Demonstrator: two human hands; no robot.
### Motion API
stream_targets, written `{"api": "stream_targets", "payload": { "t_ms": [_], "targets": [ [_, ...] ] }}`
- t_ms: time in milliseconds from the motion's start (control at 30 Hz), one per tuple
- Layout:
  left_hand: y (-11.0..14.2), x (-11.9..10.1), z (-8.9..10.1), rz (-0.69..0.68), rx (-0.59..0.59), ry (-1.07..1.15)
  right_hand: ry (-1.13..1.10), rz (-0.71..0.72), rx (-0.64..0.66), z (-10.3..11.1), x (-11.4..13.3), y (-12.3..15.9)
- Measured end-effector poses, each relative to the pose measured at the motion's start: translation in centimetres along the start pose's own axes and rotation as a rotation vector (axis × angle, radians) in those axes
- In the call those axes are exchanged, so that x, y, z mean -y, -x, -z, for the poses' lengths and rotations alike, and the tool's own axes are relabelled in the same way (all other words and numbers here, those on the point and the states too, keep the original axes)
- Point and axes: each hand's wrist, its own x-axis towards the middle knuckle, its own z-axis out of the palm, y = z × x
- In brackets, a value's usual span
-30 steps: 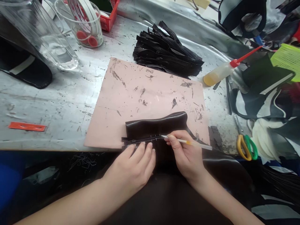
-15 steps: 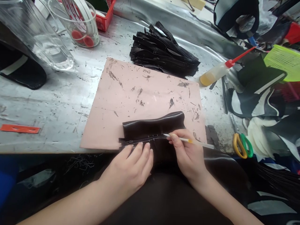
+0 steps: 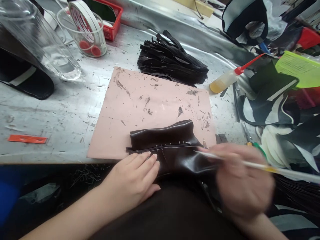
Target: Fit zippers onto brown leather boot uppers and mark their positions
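Observation:
A dark brown leather piece (image 3: 160, 135) lies partly on a pink board, its lower part hanging over the table edge. Along its middle runs a black zipper-like strip (image 3: 130, 150), with several short white marks beside it. My left hand (image 3: 133, 178) rests on the near side of the leather, fingers stretched out and fingertips close to the strip. In my right hand (image 3: 246, 180), blurred by motion, is a slim white marking pen (image 3: 257, 165). Its tip points left, just above the leather, and I cannot tell whether it touches.
The pink board (image 3: 140, 96) lies on a metal-covered table. Behind it is a bundle of black strips (image 3: 172, 60). A bottle with a red nozzle (image 3: 222, 81) lies right, near dark cut pieces (image 3: 265, 108). At left are a clear jug (image 3: 60, 63) and an orange strip (image 3: 27, 139).
My right hand has moved right and toward me with the pen, away from the strip. More white marks show along the seam. My left hand has stayed nearly in place.

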Motion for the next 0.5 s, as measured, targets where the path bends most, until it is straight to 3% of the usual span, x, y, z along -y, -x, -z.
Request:
{"api": "stream_targets", "payload": {
  "t_ms": [67,100,200,233,300,367,433,500],
  "targets": [
    [0.6,1.0,0.7,0.113,-0.085,0.071,0.173,0.005,-0.08,3.3,-0.8,-2.1],
    [0.9,1.5,1.0,0.201,-0.124,0.054,0.406,-0.033,-0.03,5.0,-1.9,-3.5],
    [1.2,2.7,1.3,0.456,-0.112,-0.077,0.858,-0.306,0.401,8.9,-7.3,-7.5],
    [1.1,2.9,1.2,0.511,-0.069,-0.084,0.871,-0.325,0.451,9.6,-9.3,-8.6],
    [0.6,2.9,0.9,0.617,0.002,-0.021,0.903,-0.321,0.455,9.7,-12.7,-10.0],
    [-0.1,2.5,0.8,0.749,0.038,0.097,0.93,-0.28,0.391,8.6,-14.5,-10.3],
    [-0.7,2.1,0.9,0.874,0.074,0.225,0.844,-0.187,0.366,6.8,-14.6,-9.9],
    [-1.2,1.7,1.3,0.965,0.105,0.34,0.579,-0.056,0.477,4.8,-13.4,-8.9]
  ]
}}
